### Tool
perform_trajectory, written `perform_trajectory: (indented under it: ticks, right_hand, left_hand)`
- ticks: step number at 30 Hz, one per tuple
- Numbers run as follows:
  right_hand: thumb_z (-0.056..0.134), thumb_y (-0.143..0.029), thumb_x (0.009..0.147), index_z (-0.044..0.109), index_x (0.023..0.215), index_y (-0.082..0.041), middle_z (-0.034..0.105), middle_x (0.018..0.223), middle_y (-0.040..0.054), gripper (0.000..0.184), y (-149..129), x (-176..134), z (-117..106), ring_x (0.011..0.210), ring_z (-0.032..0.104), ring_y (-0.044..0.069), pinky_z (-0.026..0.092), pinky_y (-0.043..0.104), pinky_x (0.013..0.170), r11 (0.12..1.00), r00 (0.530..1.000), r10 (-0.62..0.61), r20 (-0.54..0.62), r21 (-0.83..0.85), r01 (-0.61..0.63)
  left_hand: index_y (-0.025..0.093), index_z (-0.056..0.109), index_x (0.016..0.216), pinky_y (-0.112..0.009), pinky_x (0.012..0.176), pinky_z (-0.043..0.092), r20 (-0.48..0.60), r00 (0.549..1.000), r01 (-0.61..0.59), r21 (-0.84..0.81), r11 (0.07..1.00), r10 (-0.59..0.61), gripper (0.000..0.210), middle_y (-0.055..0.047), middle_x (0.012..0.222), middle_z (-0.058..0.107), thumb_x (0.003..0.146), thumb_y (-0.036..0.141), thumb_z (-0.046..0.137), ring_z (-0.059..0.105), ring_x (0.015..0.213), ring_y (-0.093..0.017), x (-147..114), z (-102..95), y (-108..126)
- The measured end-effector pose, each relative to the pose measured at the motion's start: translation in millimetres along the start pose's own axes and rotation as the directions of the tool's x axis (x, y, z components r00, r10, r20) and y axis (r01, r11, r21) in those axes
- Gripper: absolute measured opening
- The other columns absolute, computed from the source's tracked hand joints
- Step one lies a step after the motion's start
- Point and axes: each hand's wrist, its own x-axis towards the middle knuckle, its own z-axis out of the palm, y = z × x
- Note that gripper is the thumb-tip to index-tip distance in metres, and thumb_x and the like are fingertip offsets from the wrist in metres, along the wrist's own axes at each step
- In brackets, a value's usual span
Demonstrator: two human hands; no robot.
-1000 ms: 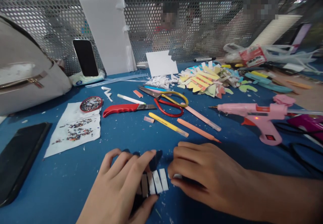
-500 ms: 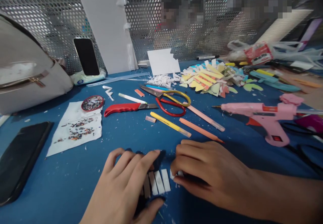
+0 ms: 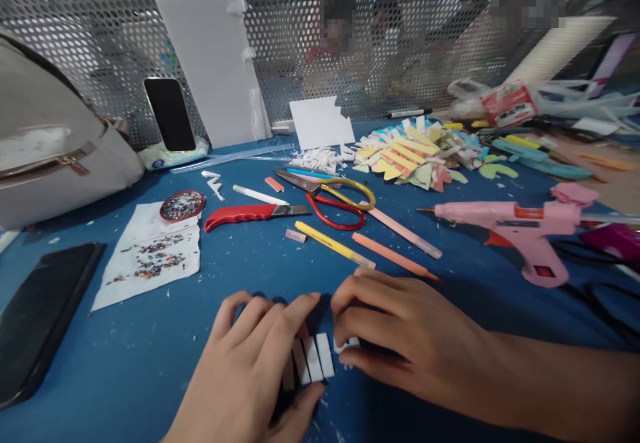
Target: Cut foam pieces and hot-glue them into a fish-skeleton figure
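"What's behind the blue surface (image 3: 240, 256)?"

"A grey perforated metal panel (image 3: 290, 43)."

"And the thin, flat white rectangular strips (image 3: 313, 358)?"

"In a side-by-side row, long axes pointing forward, far ends leaning slightly left. The left hand (image 3: 250, 356) arches over the row's left part, thumb and fingers spread."

"Does it touch them?"

"I can't tell. The right hand (image 3: 400, 323), nearly closed, pinches a small, partly hidden white piece (image 3: 349, 344) just beside the row's uncovered right end."

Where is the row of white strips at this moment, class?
In the head view, the row of white strips lies at bottom centre on the blue table, partly hidden by the left hand, with the right hand just to its right.
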Motion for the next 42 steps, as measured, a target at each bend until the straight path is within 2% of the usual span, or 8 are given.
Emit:
perform_trajectory:
  ticks: [8,12,16,29,42]
  right_hand:
    - [0.046,-0.025,0.107,0.065,0.093,-0.018,0.070,0.087,0.0018,0.024,-1.5,4.2,0.3,0.080,0.055,0.014,0.045,0.026,0.075,0.998,0.996,-0.067,-0.060,0.001,0.068]
    - [0.048,-0.017,0.106,0.068,0.100,-0.018,0.069,0.091,0.0019,0.021,1.1,1.6,-0.4,0.080,0.053,0.014,0.043,0.026,0.073,0.987,0.984,-0.159,-0.085,-0.006,0.159]
    - [0.051,-0.016,0.104,0.069,0.103,-0.019,0.070,0.095,0.0024,0.018,3.6,-2.4,0.1,0.081,0.052,0.014,0.042,0.027,0.072,0.989,0.986,-0.145,-0.085,0.013,0.147]
    - [0.049,-0.016,0.104,0.070,0.096,-0.019,0.068,0.089,0.0018,0.023,4.4,1.9,-0.3,0.078,0.054,0.014,0.045,0.027,0.072,0.979,0.978,-0.165,-0.130,-0.139,0.147]
    - [0.049,-0.013,0.103,0.070,0.093,-0.018,0.069,0.087,0.0019,0.024,5.1,2.6,2.2,0.075,0.054,0.014,0.045,0.027,0.067,0.968,0.969,-0.199,-0.148,-0.187,0.170]
  left_hand:
    - [0.021,0.041,0.143,-0.040,0.100,0.029,0.027,1.000,0.012,0.000,1.000,-0.012,0.049,-0.002,0.110,0.069,0.096,0.024,0.056,0.058,0.099,-0.022,0.0,-0.5,0.5]
    - [0.023,0.042,0.142,-0.041,0.099,0.032,0.010,1.000,0.019,-0.001,1.000,-0.019,0.049,-0.001,0.108,0.071,0.096,0.023,0.055,0.060,0.098,-0.022,-0.5,-0.2,0.4]
    - [0.022,0.041,0.143,-0.044,0.097,0.035,0.019,1.000,0.014,0.016,1.000,-0.014,0.049,-0.005,0.109,0.071,0.096,0.025,0.055,0.061,0.099,-0.025,-0.3,-0.8,0.5]
    - [0.022,0.042,0.143,-0.042,0.099,0.032,0.017,1.000,0.012,0.002,1.000,-0.012,0.048,-0.003,0.110,0.070,0.096,0.025,0.055,0.060,0.099,-0.024,-0.6,0.3,-0.3]
    - [0.023,0.040,0.144,-0.042,0.098,0.032,0.026,1.000,0.016,-0.016,1.000,-0.016,0.048,-0.002,0.109,0.070,0.097,0.024,0.054,0.060,0.099,-0.024,0.6,-0.9,0.5]
